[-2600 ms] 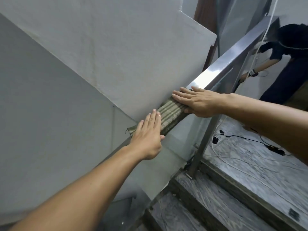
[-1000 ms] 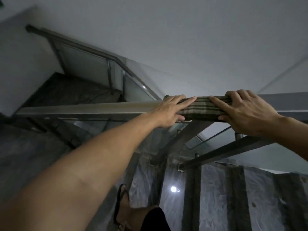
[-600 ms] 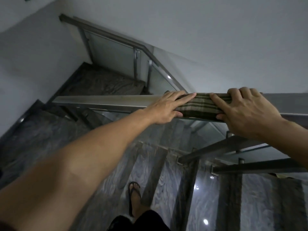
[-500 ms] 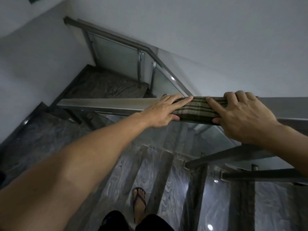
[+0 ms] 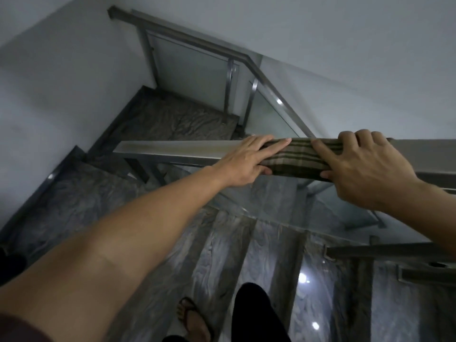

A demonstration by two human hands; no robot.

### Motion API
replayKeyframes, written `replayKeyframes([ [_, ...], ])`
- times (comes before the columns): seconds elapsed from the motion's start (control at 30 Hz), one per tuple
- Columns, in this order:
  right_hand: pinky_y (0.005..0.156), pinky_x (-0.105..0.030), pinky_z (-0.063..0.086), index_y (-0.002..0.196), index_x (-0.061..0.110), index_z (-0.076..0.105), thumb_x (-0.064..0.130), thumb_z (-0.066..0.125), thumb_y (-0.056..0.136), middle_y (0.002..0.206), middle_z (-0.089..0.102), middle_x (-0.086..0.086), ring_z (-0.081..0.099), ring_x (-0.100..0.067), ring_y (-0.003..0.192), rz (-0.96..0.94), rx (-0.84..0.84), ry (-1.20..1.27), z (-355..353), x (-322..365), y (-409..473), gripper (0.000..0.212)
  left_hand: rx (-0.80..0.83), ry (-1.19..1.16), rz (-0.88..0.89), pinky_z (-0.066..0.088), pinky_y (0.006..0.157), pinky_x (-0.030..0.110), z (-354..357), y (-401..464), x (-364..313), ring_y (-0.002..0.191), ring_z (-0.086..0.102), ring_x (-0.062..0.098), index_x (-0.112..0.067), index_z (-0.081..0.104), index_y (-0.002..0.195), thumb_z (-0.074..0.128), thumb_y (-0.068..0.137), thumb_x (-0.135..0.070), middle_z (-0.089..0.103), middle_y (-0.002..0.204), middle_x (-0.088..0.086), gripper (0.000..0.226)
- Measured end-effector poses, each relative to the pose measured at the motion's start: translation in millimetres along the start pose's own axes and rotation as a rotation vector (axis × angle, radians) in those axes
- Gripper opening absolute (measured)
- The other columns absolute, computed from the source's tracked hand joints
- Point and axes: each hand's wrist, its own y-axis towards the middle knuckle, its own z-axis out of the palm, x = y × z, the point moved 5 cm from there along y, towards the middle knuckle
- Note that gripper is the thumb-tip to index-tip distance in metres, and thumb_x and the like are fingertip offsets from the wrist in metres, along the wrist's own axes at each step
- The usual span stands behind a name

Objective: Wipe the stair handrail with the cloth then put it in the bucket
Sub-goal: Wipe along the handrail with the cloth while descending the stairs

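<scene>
A dim stairwell — grey marble steps [image 5: 217,255] fall away between pale walls [image 5: 61,77]. The striped cloth [image 5: 293,159] wraps the steel handrail [image 5: 172,149]; the left hand [image 5: 246,164] and right hand [image 5: 365,169] clasp its two ends, fingers closed together over the top — thumbs beneath.

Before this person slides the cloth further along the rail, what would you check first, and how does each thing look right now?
1. Cloth wrapped over the handrail: ok, it drapes over the top and the near side.
2. Left hand on the cloth: ok, fingers press its left end.
3. Right hand on the cloth: ok, it grips the right end.
4. Rail ahead free of obstacles: ok, the stretch to the left is bare up to its end.
5. Footing: cannot tell, one sandalled foot shows on the glossy stairs.
6. Bucket within reach: cannot tell, none in view.
</scene>
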Motion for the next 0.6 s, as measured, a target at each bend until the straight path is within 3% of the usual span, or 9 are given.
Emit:
replayKeyframes([
  [0.43,0.082,-0.048,0.046,0.145,0.018,0.017,0.05,0.024,0.09,0.115,0.053,-0.025,0.053,-0.037,0.093,0.015,0.015,-0.011,-10.4,167.8,137.0,0.064,-0.041,0.006,0.02,0.033,0.109,0.05,2.7,-91.2,190.5,0.121,0.042,0.031,-0.026,0.02,0.148,0.063,0.085,-0.027,0.041,0.136,0.016,0.076],
  [0.6,0.081,-0.049,0.046,0.146,0.017,0.018,0.052,0.015,0.088,0.114,0.054,-0.025,0.054,-0.038,0.093,0.029,0.005,0.001,-12.4,219.9,182.1,0.068,-0.067,-0.012,0.037,0.032,0.11,0.048,5.8,-121.9,252.2,0.122,0.041,0.03,-0.026,0.02,0.148,0.063,0.085,-0.027,0.041,0.136,0.014,0.077],
])
